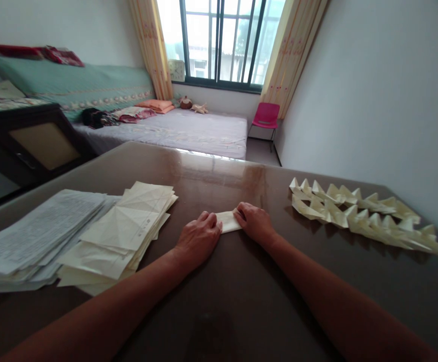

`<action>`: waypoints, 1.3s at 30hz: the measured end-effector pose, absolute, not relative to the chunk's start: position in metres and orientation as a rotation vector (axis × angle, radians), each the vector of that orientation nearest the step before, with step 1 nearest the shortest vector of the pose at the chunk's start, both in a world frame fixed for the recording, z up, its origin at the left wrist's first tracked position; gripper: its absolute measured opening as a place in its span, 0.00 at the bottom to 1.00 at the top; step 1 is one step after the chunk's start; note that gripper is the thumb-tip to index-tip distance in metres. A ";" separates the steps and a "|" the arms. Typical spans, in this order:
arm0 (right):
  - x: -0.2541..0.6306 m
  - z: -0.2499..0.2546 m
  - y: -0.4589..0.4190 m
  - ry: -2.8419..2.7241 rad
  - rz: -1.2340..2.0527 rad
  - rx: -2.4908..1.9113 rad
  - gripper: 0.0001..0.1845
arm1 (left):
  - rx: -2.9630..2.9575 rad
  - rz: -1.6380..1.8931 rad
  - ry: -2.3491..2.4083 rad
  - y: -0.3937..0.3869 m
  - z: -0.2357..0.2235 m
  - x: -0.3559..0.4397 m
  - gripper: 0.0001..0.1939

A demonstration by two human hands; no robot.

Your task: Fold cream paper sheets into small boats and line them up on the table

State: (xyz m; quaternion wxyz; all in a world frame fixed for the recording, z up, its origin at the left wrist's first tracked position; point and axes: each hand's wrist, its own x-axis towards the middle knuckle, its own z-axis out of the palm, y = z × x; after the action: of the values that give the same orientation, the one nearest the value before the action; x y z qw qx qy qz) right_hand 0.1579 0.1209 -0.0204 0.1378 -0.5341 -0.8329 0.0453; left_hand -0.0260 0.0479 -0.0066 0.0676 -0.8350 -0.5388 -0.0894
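Note:
A small folded strip of cream paper [228, 222] lies on the dark brown table between my two hands. The curled fingers of my left hand [201, 235] press on its left end. At its right end, my right hand [255, 221] has fingers and thumb closed on the paper. Both hands hide the ends of the strip. To the left is a stack of creased cream paper sheets [128, 221]. Rows of folded paper pieces with pointed tips [354, 211] stand on the right side of the table.
A thick pile of printed sheets [41, 226] sits at the table's left, partly beside the cream stack. Beyond the brown table [211, 173] are a bed [189, 130], a pink chair [266, 116] and a window. A dark cabinet [34, 143] stands at the left.

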 end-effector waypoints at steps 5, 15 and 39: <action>0.158 -0.019 0.120 -2.414 0.133 -1.546 0.11 | -2.549 -0.328 -1.631 0.046 -0.010 -0.033 0.16; 0.158 -0.022 0.121 -2.411 0.137 -1.513 0.11 | -2.603 -0.543 -1.670 0.046 -0.014 -0.037 0.17; 0.150 -0.001 0.065 -2.930 -0.032 -1.056 0.27 | -2.746 -0.398 -1.372 0.040 -0.015 -0.034 0.16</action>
State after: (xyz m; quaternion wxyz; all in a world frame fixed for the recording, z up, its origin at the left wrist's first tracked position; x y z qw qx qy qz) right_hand 0.1500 0.0652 -0.0009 0.0134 -0.3389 -0.9407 -0.0102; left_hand -0.0344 0.0395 -0.0151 0.0232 -0.8869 -0.4431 -0.1284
